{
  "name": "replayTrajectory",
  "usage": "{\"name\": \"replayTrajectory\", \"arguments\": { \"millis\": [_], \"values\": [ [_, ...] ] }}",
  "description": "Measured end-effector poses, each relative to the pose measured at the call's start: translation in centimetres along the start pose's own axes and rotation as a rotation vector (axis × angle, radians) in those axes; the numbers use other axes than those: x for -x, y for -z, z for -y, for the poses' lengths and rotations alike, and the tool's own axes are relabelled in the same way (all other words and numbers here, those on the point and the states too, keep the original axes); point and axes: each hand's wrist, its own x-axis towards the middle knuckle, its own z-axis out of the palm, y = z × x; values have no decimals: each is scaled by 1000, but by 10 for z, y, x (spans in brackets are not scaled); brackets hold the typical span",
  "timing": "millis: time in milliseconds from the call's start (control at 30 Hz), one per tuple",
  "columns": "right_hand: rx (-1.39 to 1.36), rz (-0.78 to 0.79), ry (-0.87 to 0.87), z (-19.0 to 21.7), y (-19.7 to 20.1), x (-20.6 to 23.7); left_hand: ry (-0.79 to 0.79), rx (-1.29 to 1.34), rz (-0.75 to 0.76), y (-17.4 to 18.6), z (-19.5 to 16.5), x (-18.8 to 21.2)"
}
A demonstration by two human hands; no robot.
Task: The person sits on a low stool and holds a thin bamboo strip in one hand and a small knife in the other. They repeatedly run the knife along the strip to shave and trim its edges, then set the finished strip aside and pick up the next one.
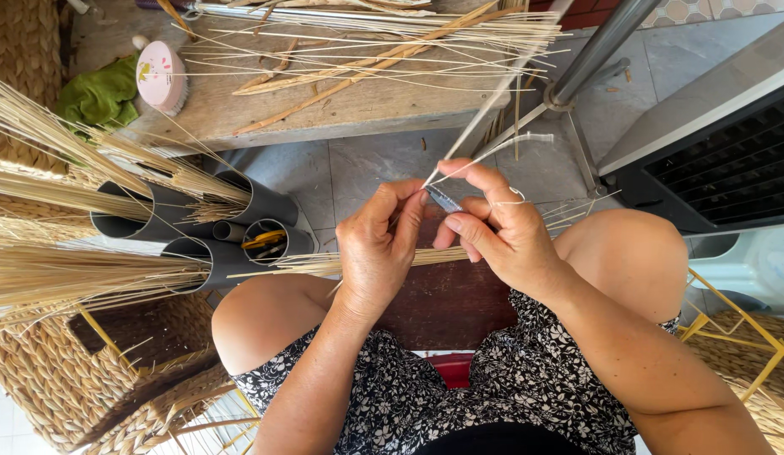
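Head view: small grey blade (443, 199) mostly hidden between both hands, shape unclear. Left hand (377, 248) fingers pinch a pale, thin straw strip (475, 129) at the blade; right hand (500, 229) fingers clenched around blade. Dry straw bundles (88, 274) fill smooth grey tubes (228, 232), ends cut off left.

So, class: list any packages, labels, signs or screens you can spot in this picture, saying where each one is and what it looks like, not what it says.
Pink round brush back: on the wooden bench at upper left, beside a green cloth; oval, pale pink with a small printed picture, too small to make out.
No packages, signs or screens in view.
Both hands, left hand and right hand, hold only a thin pale strand and a small blade; neither bears a label.
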Motion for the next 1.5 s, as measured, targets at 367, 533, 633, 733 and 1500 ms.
{"name": "replayTrajectory", "arguments": {
  "millis": [367,533,633,733,1500],
  "values": [
    [-224,-133,95,-11,30,2,100,155,131,13,-3,3],
    [-363,-430,196,-5,86,1,135,159,83,29,2,6],
    [-502,-561,238,-2,100,4,150,261,64,30,9,3],
    [-485,-450,254,-1,82,7,178,353,55,23,12,3],
    [-377,80,-162,-2,21,-5,90,146,175,16,-5,1]
  ]
}}
